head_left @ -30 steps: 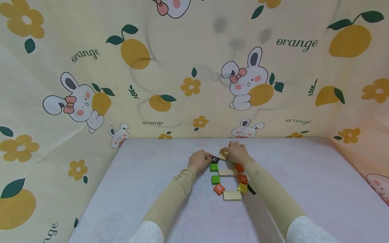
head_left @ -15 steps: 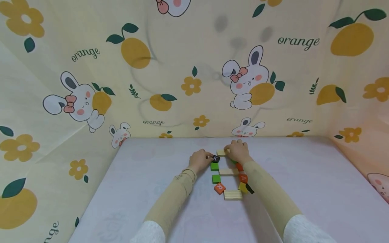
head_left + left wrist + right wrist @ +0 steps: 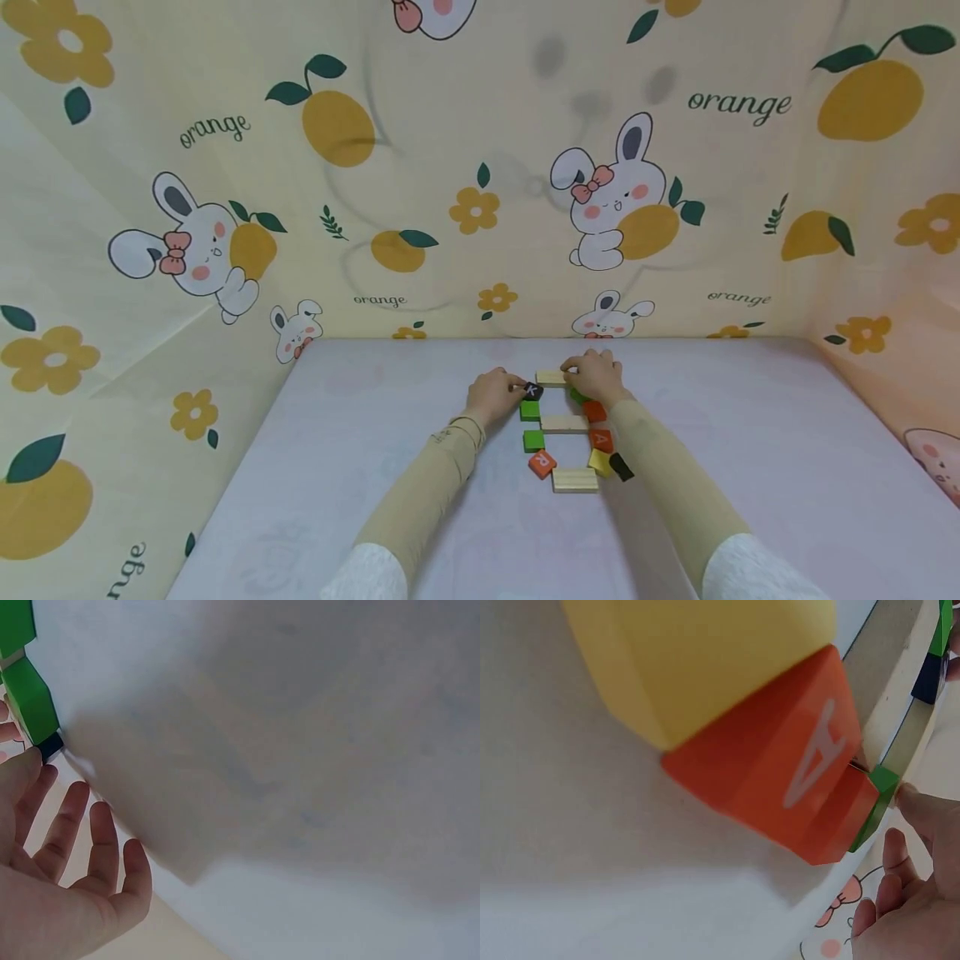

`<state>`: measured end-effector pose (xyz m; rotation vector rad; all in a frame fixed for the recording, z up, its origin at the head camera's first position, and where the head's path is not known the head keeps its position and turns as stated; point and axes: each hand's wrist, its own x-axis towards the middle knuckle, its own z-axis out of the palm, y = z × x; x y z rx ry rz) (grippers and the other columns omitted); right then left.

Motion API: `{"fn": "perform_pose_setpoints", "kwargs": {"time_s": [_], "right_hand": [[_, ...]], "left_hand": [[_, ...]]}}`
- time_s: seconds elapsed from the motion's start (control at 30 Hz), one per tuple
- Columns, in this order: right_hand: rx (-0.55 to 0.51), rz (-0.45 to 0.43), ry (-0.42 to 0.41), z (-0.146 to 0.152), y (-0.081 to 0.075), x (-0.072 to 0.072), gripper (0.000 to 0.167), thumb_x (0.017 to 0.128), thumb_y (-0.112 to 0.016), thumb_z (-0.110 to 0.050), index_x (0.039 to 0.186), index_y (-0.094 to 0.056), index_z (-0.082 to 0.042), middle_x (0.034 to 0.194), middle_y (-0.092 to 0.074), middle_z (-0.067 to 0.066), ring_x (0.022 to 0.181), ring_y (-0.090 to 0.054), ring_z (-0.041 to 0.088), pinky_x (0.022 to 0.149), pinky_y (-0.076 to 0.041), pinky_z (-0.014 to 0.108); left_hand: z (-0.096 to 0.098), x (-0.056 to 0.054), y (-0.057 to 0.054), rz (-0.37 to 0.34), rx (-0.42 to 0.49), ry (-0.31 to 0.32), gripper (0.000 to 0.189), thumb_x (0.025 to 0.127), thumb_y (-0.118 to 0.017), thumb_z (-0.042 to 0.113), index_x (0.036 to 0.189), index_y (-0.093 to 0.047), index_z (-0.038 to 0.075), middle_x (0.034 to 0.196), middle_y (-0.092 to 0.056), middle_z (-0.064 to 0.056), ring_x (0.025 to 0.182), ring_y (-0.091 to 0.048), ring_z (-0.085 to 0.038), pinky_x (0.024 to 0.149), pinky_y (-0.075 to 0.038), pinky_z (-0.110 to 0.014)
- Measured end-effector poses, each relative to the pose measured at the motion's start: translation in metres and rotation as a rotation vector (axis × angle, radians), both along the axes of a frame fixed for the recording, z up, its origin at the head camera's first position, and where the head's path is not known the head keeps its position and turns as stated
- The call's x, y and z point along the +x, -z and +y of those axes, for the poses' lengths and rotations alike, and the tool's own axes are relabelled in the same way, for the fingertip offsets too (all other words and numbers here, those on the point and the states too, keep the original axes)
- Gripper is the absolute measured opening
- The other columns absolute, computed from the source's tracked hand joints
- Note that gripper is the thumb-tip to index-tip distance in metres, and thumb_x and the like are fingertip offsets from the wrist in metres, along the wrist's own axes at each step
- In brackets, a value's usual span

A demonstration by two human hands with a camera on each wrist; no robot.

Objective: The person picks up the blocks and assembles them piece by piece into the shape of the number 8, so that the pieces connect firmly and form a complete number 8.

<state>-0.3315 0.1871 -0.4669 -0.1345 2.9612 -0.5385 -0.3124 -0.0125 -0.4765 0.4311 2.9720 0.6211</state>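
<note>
In the head view, my left hand (image 3: pixel 495 396) pinches a black block (image 3: pixel 533 391) marked with a white K at the top left of a block outline. The left wrist view shows thumb and index finger on that black block (image 3: pixel 50 747), the other fingers spread loosely. My right hand (image 3: pixel 596 377) is at the right end of a pale wooden plank (image 3: pixel 551 378), which lies along the far side. In the right wrist view its thumb meets the end of the plank (image 3: pixel 910 735), beside a green block (image 3: pixel 882 784); the index finger is hidden.
Green blocks (image 3: pixel 533 442) run down the left side to an orange R block (image 3: pixel 542 464). An orange A block (image 3: pixel 601 440) and a yellow block (image 3: pixel 599 462) are on the right. Planks cross the middle (image 3: pixel 565 425) and near end (image 3: pixel 575 481). A patterned cloth (image 3: pixel 420 192) backs the table.
The far plank has moved away from me and been straightened behind the black block. My right hand has slid slightly right along it. The left hand stays at the black block.
</note>
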Motion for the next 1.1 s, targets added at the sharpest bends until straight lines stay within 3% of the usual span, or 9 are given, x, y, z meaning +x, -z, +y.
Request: {"fn": "perform_pose_setpoints", "kwargs": {"time_s": [0.4,0.7,1.1], "right_hand": [[-0.065,-0.053,0.002,0.006,0.000,0.002,0.026,0.090,-0.059,-0.028,0.113,-0.067,-0.019,0.101,-0.056,0.014,0.094,-0.038,0.033,0.075,-0.031,0.046],[-0.062,-0.051,-0.034,0.011,0.008,-0.001,0.029,0.092,-0.055,-0.027,0.118,-0.063,-0.016,0.102,-0.056,0.015,0.094,-0.041,0.032,0.074,-0.033,0.041],[-0.086,-0.088,-0.034,0.010,0.006,0.000,0.030,0.092,-0.054,-0.024,0.120,-0.062,-0.014,0.106,-0.056,0.017,0.097,-0.041,0.032,0.075,-0.035,0.040]], "left_hand": [[0.003,0.001,0.000,0.007,-0.018,-0.004,0.025,0.089,-0.060,0.031,0.110,-0.069,0.023,0.089,-0.062,0.000,0.069,-0.052,-0.012,0.056,-0.037,-0.024],[0.002,0.000,0.002,0.015,-0.018,-0.005,0.024,0.089,-0.060,0.030,0.110,-0.069,0.022,0.091,-0.063,-0.001,0.071,-0.054,-0.013,0.058,-0.040,-0.026],[0.002,0.001,0.001,0.024,-0.025,-0.012,0.024,0.090,-0.060,0.031,0.110,-0.070,0.022,0.093,-0.064,-0.001,0.074,-0.056,-0.014,0.060,-0.043,-0.026]]}}
